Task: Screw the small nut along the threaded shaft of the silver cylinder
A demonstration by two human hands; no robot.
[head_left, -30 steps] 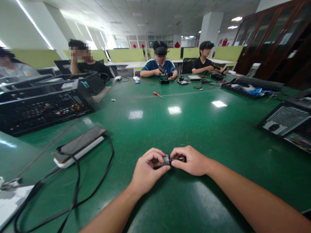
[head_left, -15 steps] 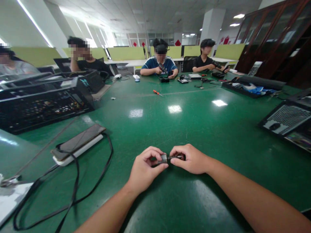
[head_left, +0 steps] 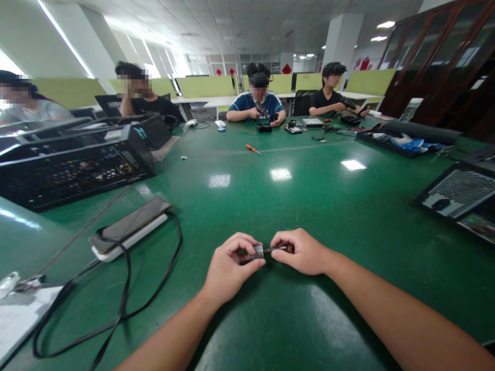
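My left hand point(head_left: 231, 265) is closed round a short grey metal cylinder point(head_left: 258, 251) just above the table. A thin dark ribbed shaft point(head_left: 269, 251), like a spring or thread, runs from the cylinder's right end. My right hand point(head_left: 303, 253) pinches this shaft between thumb and fingers, which hide part of it. The two hands are close together, with a narrow gap between their fingertips. Whether cylinder and shaft are one piece I cannot tell.
The green table point(head_left: 247, 201) holds a phone point(head_left: 131, 221) on a white block, with a looped black cable point(head_left: 126, 288). Open computer cases stand left point(head_left: 77, 167) and right point(head_left: 460, 188). A red-handled screwdriver point(head_left: 252, 148) lies farther off. Several people sit beyond.
The view has shifted slightly, so the surroundings appear a little farther right. Both hands keep their hold on the cylinder and shaft, with hardly any movement.
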